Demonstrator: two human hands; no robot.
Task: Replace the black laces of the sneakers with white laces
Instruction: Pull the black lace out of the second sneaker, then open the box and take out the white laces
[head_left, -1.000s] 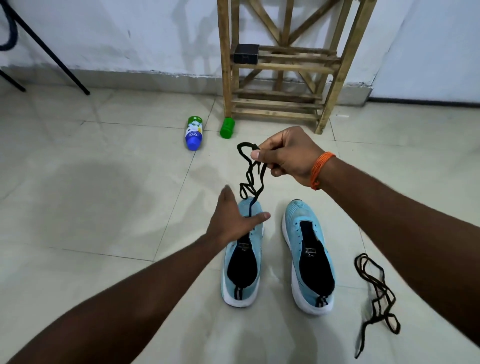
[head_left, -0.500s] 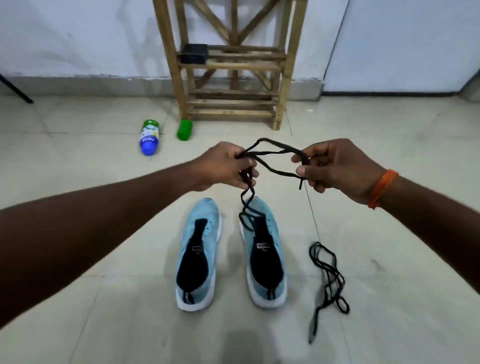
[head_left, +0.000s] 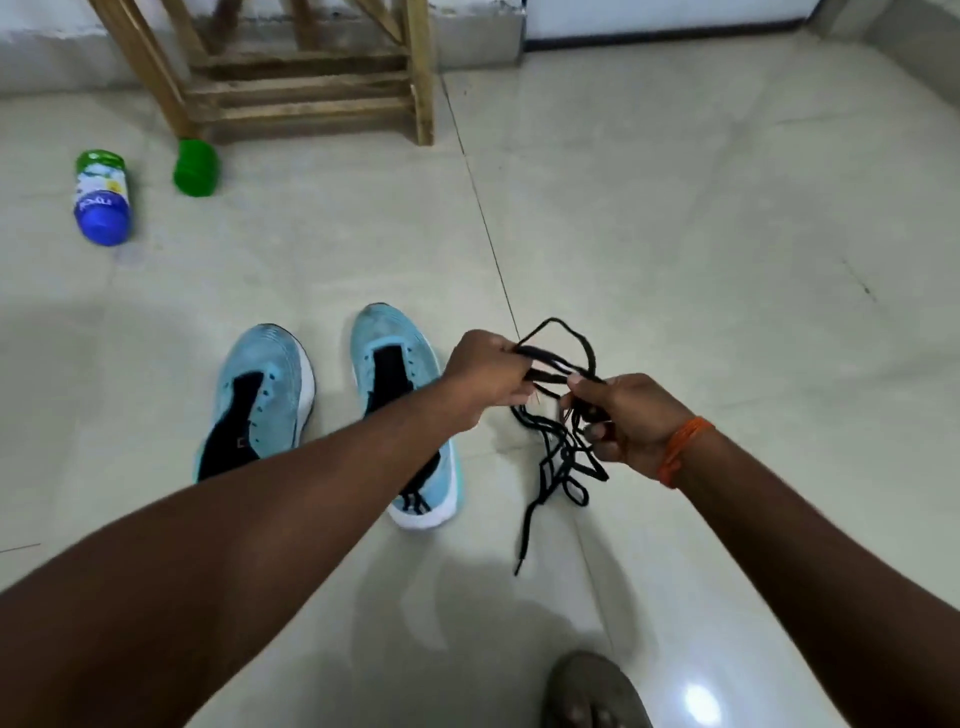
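Observation:
Two light blue sneakers stand side by side on the tiled floor with no laces in them, the left sneaker and the right sneaker, whose heel my left forearm partly hides. My left hand and my right hand both grip a bunched black lace just right of the shoes. Under my hands another black lace lies tangled on the floor, its end trailing toward me. I see no white laces.
A wooden rack stands against the far wall. A blue-capped bottle lies on the floor at left, with a green cup next to the rack's leg. My foot shows at the bottom edge.
Both hands have moved right and down with the black lace, from above the right sneaker to over the lace on the floor. The view has tilted downward.

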